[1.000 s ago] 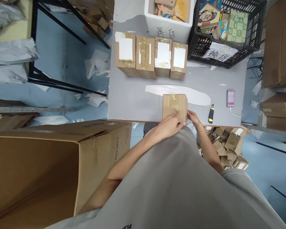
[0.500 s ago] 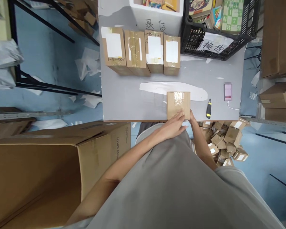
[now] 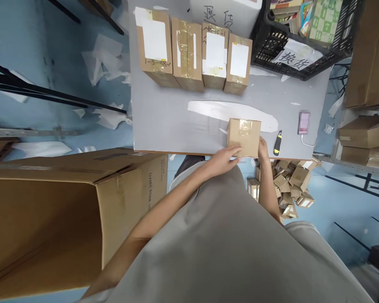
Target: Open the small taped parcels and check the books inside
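A small taped cardboard box (image 3: pixel 244 136) rests at the front edge of the grey table, clear tape across its top. My left hand (image 3: pixel 224 160) grips its lower left corner, fingers on the top and thumb apart below. Against the right side of the box is my right hand (image 3: pixel 262 148), its fingers partly hidden behind the box. A black and yellow utility knife (image 3: pixel 277 143) lies just right of that hand. Beneath and behind the box is a long white paper strip (image 3: pixel 208 108).
Several labelled cardboard boxes (image 3: pixel 186 54) stand in a row at the back left. A black crate (image 3: pixel 300 54) of books and a white bin (image 3: pixel 227 14) are behind. A phone (image 3: pixel 303 122) with a cable lies right. A large open carton (image 3: pixel 129 210) stands left; small boxes (image 3: pixel 292 185) pile below right.
My left hand has slid from the middle of the box's front to its left corner. The right hand stays at the right side. The head view has shifted and turned slightly.
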Tool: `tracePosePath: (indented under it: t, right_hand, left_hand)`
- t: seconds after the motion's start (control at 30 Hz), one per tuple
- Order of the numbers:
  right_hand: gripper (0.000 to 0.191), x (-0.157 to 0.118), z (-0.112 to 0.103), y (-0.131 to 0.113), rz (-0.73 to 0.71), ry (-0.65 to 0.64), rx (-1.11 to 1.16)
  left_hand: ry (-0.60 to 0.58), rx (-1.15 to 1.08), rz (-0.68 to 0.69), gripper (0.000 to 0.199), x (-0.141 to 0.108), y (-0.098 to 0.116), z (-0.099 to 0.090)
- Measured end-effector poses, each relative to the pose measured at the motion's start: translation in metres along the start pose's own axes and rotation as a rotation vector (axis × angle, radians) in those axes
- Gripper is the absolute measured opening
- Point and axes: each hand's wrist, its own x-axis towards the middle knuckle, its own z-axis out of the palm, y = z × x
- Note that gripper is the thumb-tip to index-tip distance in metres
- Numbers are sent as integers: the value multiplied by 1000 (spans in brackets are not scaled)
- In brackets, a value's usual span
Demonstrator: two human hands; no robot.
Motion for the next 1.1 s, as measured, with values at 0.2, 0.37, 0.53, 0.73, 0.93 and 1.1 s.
tracePosePath:
  t: [0.2, 0.37, 0.53, 0.73, 0.93, 1.1]
  right_hand:
    - [116, -56, 1, -66, -103, 220, -221]
    - [149, -58, 57, -86, -94, 264, -440]
    - [152, -43, 73, -91, 22, 347, -418]
    - [145, -51, 83, -106, -15, 450, -448]
    - [132, -89, 108, -121, -37, 329, -379]
    - [111, -93, 140, -123, -36, 48, -33]
  left_hand:
    - [227, -223, -286, 49, 1, -60, -39]
    - [81, -339, -283, 49, 4, -89, -45]
    - [12, -329, -226, 51, 1, -96, -51]
    - [143, -485, -355, 31, 10, -125, -73]
    - [313, -553, -476, 41, -14, -174, -112]
    - [484, -548, -467, 47, -44, -196, -132]
